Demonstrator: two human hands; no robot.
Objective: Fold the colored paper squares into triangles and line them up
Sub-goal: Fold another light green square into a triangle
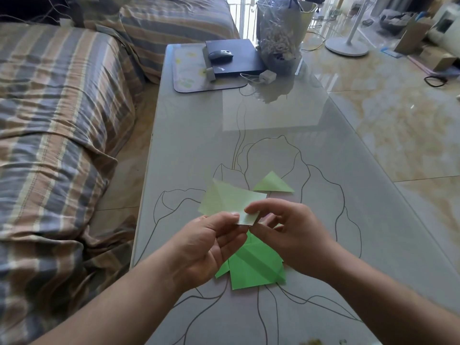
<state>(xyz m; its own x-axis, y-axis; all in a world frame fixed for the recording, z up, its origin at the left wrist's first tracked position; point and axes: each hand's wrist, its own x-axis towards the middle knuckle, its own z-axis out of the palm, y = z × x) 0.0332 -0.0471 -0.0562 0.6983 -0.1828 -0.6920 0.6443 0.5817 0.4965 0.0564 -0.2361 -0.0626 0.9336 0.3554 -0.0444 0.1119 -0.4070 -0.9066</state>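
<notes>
While the pale sheet point(231, 201) is hovering above the tabletop point(286, 125), both hands are working its near corner: the left hand point(209, 245) is pinching the edge, thumb on top, and the right hand point(288, 232) is nipping the same corner from the other side. To my eye, the fold is just starting, so corner should be meeting corner squarely before the crease gets pressed. Counting now: one sheet in the grip, one folded triangle point(272, 183) lying beyond it, and a green pile point(254, 267) below the hands, at least two sheets, exact number unclear.
</notes>
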